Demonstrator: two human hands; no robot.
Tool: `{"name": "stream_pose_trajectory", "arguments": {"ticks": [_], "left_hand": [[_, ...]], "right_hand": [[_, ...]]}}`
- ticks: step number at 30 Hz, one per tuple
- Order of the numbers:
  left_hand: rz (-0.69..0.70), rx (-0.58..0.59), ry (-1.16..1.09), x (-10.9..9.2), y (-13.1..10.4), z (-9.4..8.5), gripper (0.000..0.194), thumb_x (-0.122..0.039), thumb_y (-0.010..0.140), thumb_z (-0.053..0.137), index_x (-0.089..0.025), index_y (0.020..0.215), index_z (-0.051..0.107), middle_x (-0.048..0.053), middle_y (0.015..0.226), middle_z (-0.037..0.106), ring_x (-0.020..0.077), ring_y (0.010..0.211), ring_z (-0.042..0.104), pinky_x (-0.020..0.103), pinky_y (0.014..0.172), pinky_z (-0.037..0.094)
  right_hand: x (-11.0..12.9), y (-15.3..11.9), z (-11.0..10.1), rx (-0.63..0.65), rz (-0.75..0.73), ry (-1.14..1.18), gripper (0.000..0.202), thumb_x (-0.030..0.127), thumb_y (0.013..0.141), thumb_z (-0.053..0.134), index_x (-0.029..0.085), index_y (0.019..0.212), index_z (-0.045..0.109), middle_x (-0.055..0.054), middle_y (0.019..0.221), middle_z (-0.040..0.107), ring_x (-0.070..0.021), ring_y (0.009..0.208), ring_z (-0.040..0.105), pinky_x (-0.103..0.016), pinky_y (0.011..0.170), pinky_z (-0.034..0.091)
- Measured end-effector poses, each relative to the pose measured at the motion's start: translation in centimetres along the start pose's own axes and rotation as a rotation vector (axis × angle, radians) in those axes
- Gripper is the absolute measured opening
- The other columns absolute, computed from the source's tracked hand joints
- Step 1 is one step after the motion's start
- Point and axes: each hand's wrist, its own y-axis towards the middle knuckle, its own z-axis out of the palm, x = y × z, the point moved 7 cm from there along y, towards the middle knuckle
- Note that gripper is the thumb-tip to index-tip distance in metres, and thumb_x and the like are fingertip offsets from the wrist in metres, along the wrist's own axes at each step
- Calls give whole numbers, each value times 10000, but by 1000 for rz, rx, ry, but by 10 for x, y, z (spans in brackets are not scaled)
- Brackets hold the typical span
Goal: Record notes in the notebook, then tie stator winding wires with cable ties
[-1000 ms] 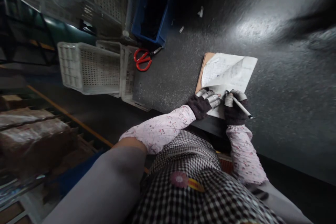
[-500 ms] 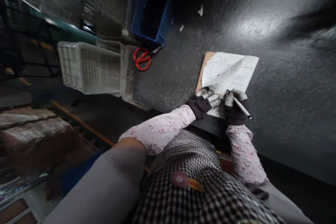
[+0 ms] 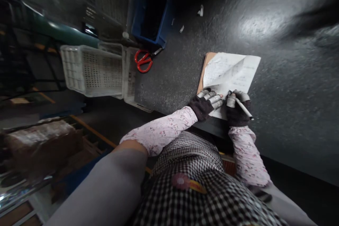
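An open notebook with handwriting on its white pages and a brown cover edge lies on the dark table. My left hand, in a dark glove with wrapped fingers, rests flat on the lower left of the page, fingers extended. In my right hand, gloved the same way, a white pen is pinched, its tip at the paper and its dark end pointing down to the right. Part of the page is lifted or creased across the middle. What is written under the tip is too small to read.
Red-handled scissors lie at the table's left edge, beside a blue bin. White plastic baskets stand left of them. Small white scraps are scattered farther back. Cardboard boxes sit at lower left.
Both hands, the pen and the notebook keep almost the same places. The view has shifted slightly, so the background at left sits a little differently.
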Motion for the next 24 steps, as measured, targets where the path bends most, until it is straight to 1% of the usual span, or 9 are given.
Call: {"name": "stream_pose_trajectory", "arguments": {"ticks": [4, 7, 11, 13, 15, 19, 21, 24], "left_hand": [[1, 14, 1, 0, 0, 1, 497, -399, 1075, 510, -215, 1506, 677, 100, 1636, 540, 353, 1531, 489, 600, 1292, 358], [9, 26, 4, 0, 0, 1, 502, -421, 1068, 531, -230, 1509, 675, 98, 1635, 544, 346, 1537, 482, 600, 1325, 322], [17, 18, 4, 1, 0, 2, 510, -392, 1102, 471, -233, 1561, 625, 103, 1629, 553, 325, 1546, 480, 576, 1336, 315], [24, -11, -13, 0, 0, 2, 508, -373, 1122, 430, -226, 1573, 613, 108, 1624, 557, 327, 1532, 498, 585, 1329, 320], [25, -26, -21, 0, 0, 2, 504, -370, 1123, 437, -215, 1568, 617, 114, 1620, 558, 332, 1524, 507, 593, 1327, 319], [11, -11, -10, 1, 1, -1, 496, -363, 1108, 464, -214, 1548, 638, 87, 1621, 562, 317, 1528, 502, 557, 1342, 313], [9, -17, -5, 0, 1, -4, 492, -360, 1108, 457, -219, 1540, 647, 70, 1644, 537, 311, 1520, 513, 541, 1347, 312], [16, -24, 1, 0, 0, -5, 498, -355, 1123, 417, -216, 1550, 635, 82, 1662, 512, 309, 1523, 511, 544, 1348, 302]], "right_hand": [[2, 0, 0, 27, -22, -9, 358, 438, 983, 566, 153, 1079, 762, -119, 1018, 795, -265, 936, 783, -431, 888, 652], [3, 0, -1, -3, -25, 27, 332, 406, 972, 587, 142, 1079, 757, -123, 1003, 791, -261, 910, 781, -428, 869, 657], [2, 0, -1, -47, 13, 86, 350, 420, 963, 589, 120, 1063, 740, -133, 987, 784, -262, 887, 783, -421, 834, 664], [2, 0, -1, -53, 5, 69, 367, 439, 973, 587, 122, 1078, 739, -135, 1011, 785, -266, 909, 783, -434, 855, 663], [1, -1, 0, -59, -18, 34, 371, 449, 985, 582, 128, 1086, 741, -134, 1028, 783, -267, 924, 780, -443, 869, 659], [-9, -5, 5, -26, -8, 28, 372, 465, 1017, 565, 150, 1135, 724, -113, 1050, 778, -249, 941, 777, -421, 875, 654], [-13, -6, 6, -14, 3, 16, 377, 477, 1026, 557, 162, 1164, 708, -105, 1076, 775, -241, 961, 774, -420, 899, 649], [-17, -6, 7, 7, 15, 21, 386, 487, 1021, 543, 163, 1163, 696, -107, 1083, 769, -241, 980, 771, -420, 913, 646]]}}
